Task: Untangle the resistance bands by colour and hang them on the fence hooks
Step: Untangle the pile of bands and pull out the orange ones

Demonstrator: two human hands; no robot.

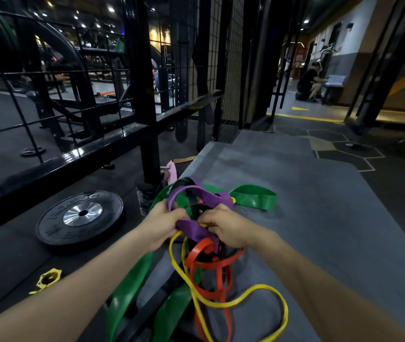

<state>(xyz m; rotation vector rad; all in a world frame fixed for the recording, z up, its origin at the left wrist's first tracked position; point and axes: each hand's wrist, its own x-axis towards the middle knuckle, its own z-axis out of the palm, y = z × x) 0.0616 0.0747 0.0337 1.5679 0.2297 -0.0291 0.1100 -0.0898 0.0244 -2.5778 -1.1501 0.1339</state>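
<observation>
A tangle of resistance bands hangs between my hands above a grey mat (307, 193). My left hand (160, 223) grips the purple band (196, 191) at its left loop. My right hand (228, 228) pinches the same purple band close to the knot. A wide green band (253, 196) spreads onto the mat behind and trails down to the lower left. The red band (211, 262) and the yellow band (253, 299) dangle below my hands onto the mat. A black band (197, 209) threads through the middle. The black wire fence (73, 99) stands to the left; its hooks are not visible.
A black weight plate (80, 215) lies on the floor at left, with a yellow collar (48, 280) nearer me. A pink strap (172, 172) lies by the fence post (144, 95). A person (307, 82) crouches far back on the right.
</observation>
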